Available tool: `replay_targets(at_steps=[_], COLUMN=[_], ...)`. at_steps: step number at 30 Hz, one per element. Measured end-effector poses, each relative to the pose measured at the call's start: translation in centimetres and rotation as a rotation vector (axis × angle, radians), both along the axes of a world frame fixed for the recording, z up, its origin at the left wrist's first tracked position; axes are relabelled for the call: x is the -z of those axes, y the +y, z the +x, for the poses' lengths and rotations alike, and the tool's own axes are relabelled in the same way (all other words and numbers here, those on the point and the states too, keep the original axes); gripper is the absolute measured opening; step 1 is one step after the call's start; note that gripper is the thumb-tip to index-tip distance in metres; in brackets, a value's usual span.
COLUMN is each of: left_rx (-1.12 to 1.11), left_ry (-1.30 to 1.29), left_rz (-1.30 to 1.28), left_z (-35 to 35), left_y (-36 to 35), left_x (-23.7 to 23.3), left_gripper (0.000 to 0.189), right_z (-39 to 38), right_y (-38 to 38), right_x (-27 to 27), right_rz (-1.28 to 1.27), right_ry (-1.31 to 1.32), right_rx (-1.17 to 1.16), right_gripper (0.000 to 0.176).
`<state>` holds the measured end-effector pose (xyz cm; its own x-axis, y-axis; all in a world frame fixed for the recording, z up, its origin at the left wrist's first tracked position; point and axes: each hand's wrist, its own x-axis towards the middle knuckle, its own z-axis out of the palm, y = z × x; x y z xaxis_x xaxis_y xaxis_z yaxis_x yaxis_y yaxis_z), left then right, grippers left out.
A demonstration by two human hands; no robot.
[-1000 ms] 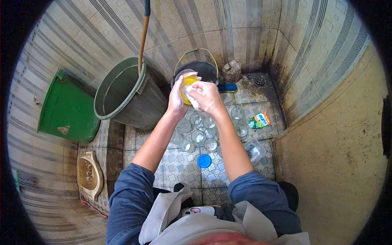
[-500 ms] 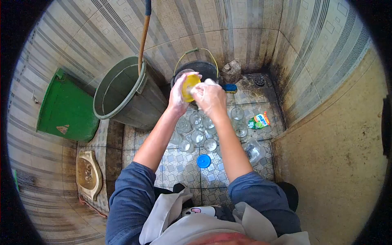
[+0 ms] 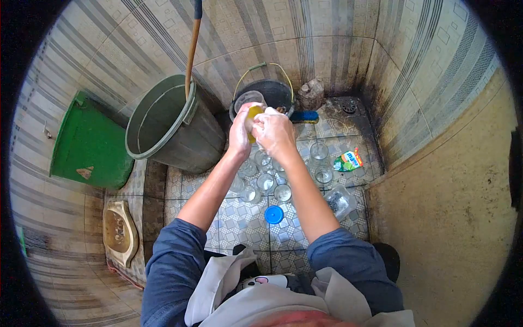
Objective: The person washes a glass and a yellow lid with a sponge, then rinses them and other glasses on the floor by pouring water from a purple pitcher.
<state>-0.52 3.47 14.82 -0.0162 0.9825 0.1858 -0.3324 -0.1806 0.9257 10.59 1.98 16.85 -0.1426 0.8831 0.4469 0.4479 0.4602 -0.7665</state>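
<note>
Beyond the blue lid (image 3: 274,215), the left hand (image 3: 238,135) curls its grip round the yellow piece (image 3: 253,113); the right hand (image 3: 277,133) bunches against it, any contents hidden. Probably light and stiff, but foam-slick, it is best held by the edge. Farther off stands the black bucket (image 3: 279,89).

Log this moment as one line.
left hand: soapy, holds yellow item | right hand: soapy, against it | floor: clear glassware, blue lid | ahead: black bucket

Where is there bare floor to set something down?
Bare floor tiles show between the blue lid and the left forearm, and a smaller patch between the green packet, the blue brush and the floor drain. It is crowded just beyond the lid, where glasses sit close together.
</note>
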Motion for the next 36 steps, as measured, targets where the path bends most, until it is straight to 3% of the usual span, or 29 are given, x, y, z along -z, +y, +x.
replay_targets(at_steps=[2, 4, 5, 8, 9, 12, 14, 16, 18, 20, 22, 25, 27, 28, 30, 32, 34, 36], left_rx=[-0.01, 0.042, 0.01, 0.116, 0.173, 0.261, 0.182, 0.228, 0.287, 0.141, 0.169, 0.027, 0.013, -0.004, -0.057, -0.146, -0.148, 0.312], left_ry=[-0.016, -0.099, -0.093, -0.255, -0.334, -0.43, -0.379, -0.329, -0.241, -0.182, -0.248, 0.007, 0.088, 0.162, 0.176, -0.034, -0.075, -0.491], left_rz=[0.011, -0.033, -0.062, -0.233, -0.318, -0.257, -0.224, -0.137, -0.086, -0.113, -0.116, -0.09, -0.052, -0.014, 0.053, -0.025, -0.04, -0.372], left_z=[0.3, 0.7, 1.0, 1.0, 1.0, 0.1, 0.3, 0.9, 1.7, 2.7, 2.1, 1.3, 0.9, 0.9, 1.2, 1.3, 0.6, 0.0], left_y=[-0.2, -0.4, -0.5, -0.9, -0.9, -0.5, -0.4, -0.7, -1.0, -1.2, -0.9, -0.5, -0.1, 0.0, 0.0, -0.2, 0.5, 0.8], left_x=[-0.6, -1.5, -1.6, -2.9, -3.2, -2.1, -2.2, -1.9, -1.5, -0.7, -0.5, -1.2, -0.8, -0.8, -1.0, -1.7, -0.8, -0.4], left_gripper=[0.032, 0.034, 0.04, 0.042, 0.044, 0.043, 0.042, 0.043, 0.039, 0.037, 0.041, 0.038, 0.042, 0.046, 0.046, 0.043, 0.036, 0.037], right_z=[-0.6, -1.3, -2.2, -2.8, -2.7, -1.9, -1.4, -1.0, -1.5, -2.3, -2.5, -2.4, -2.0, -1.7, -0.7, 0.4, 1.2, 1.3], right_y=[0.8, 1.3, 0.9, -1.0, -0.7, -0.2, 0.4, 0.5, 0.2, 0.1, 0.1, 0.1, 0.2, 0.6, 1.8, 2.4, 3.0, 3.3], right_x=[1.7, 3.0, 2.9, 1.4, 1.7, 2.3, 2.8, 2.8, 2.4, 2.2, 2.2, 2.2, 2.0, 2.4, 3.6, 3.7, 4.3, 5.1], right_rz=[-0.094, -0.156, -0.06, 0.035, 0.105, 0.108, 0.11, 0.085, -0.023, 0.231, 0.225, 0.123, -0.11, -0.11, -0.188, -0.285, -0.334, -0.36], right_ry=[0.088, 0.534, 0.496, 0.391, 0.223, 0.056, 0.066, 0.162, 0.293, 0.7, 0.549, 0.544, 0.773, 0.776, 1.037, 1.242, 1.324, 1.4], right_rx=[-0.038, -0.084, 0.077, 0.128, 0.106, 0.167, 0.276, 0.444, 0.353, 0.214, 0.238, 0.16, 0.092, 0.096, -0.072, -0.073, -0.067, -0.143], right_gripper=[0.018, 0.02, 0.02, 0.018, 0.019, 0.018, 0.017, 0.03, 0.033, 0.032, 0.039, 0.037, 0.033, 0.033, 0.028, 0.022, 0.021, 0.021])
